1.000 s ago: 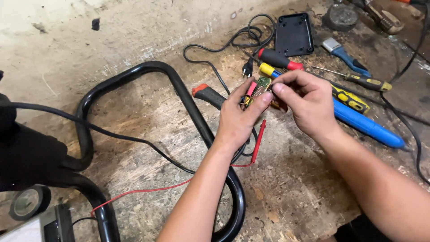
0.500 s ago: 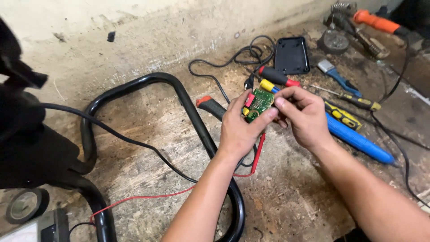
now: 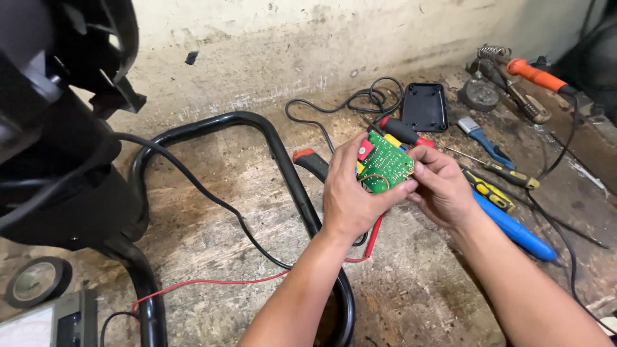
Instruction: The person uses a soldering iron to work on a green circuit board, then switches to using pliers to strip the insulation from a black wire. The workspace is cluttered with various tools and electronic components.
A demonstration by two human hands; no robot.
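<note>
From where I watch, the main change is in how the green circuit board [image 3: 384, 168] sits between the two hands: a second ago it was turned nearly edge-on, so I saw mostly its yellow and red parts, and now its flat green face is tipped up toward the camera. I read that as the board having been rotated for a look at its soldered side, though I cannot make out any fine detail on it

The left hand [image 3: 352, 196] cradles the board from below and from the left, its fingers [image 3: 350, 151] closed round the edge with the thumb pressed along the lower rim. The right hand [image 3: 442, 191] meets it from the right, fingertips pinched together on the board's right edge. So both hands are clamped on the board, which is held in the air just above the worktop [image 3: 244, 193], over the red wire [image 3: 212, 281] that trails away to the lower left

The view itself has also swung left and up, bringing the dark machine body [image 3: 58, 128] further into frame. Nothing on the worktop appears to have moved: the black tube frame [image 3: 283, 160], the black plastic cover [image 3: 424, 106], the blue-handled tool [image 3: 514, 230] and the yellow-and-black screwdriver [image 3: 491, 191] lie where they did
</note>
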